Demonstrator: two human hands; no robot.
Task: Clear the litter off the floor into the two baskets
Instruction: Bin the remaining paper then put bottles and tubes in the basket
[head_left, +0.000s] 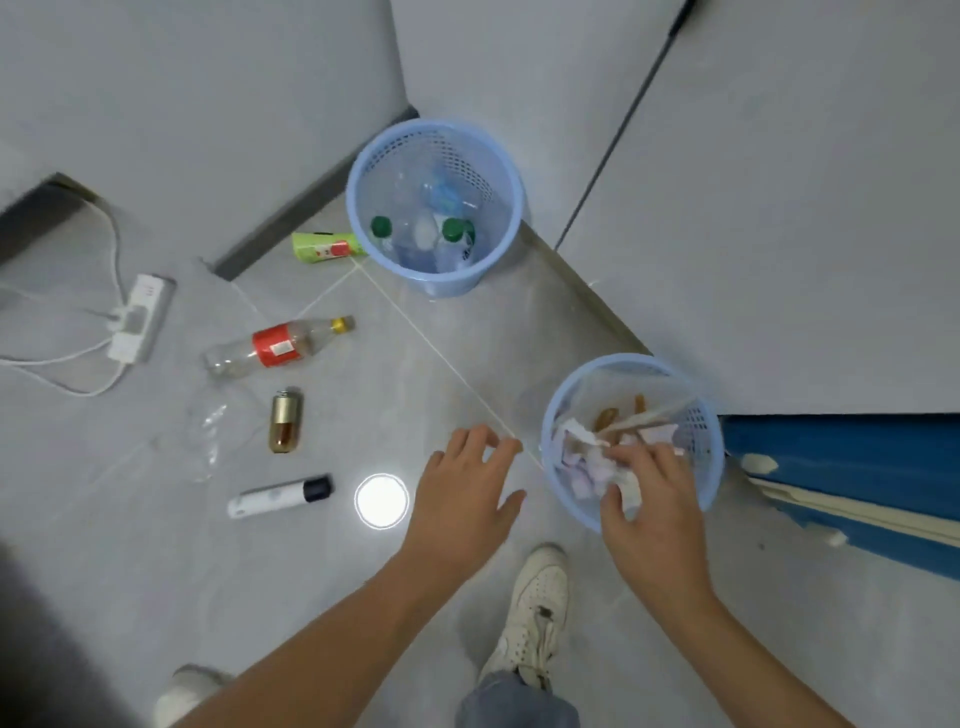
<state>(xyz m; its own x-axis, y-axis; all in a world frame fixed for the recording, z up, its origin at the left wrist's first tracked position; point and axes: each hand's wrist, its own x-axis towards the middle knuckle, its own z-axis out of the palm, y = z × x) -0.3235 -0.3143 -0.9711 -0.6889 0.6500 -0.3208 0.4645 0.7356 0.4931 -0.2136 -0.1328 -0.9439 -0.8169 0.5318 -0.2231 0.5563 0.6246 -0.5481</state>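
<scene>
Two light-blue plastic baskets stand on the grey tiled floor. The far basket (448, 283) holds clear bottles with green caps. The near basket (575, 512) holds crumpled paper, orange peel and sticks. My right hand (655, 506) is over the near basket, with thumb and fingers pinching a white paper scrap (629, 494) just inside the rim. My left hand (467, 491) hovers open left of that basket, fingers spread. Litter on the floor: a green carton (327, 247), a clear bottle with a red label (278, 345), a gold can (284, 422), a white tube with a dark cap (280, 498), and a clear wrapper (208, 434).
A white power strip (140, 322) with cables lies at the left. A bright lamp reflection (382, 500) shows on the tiles. My white shoe (537, 608) is below the hands. Grey walls meet behind the baskets, a blue panel (841, 467) lies at the right, and a black pole (623, 124) leans on the wall.
</scene>
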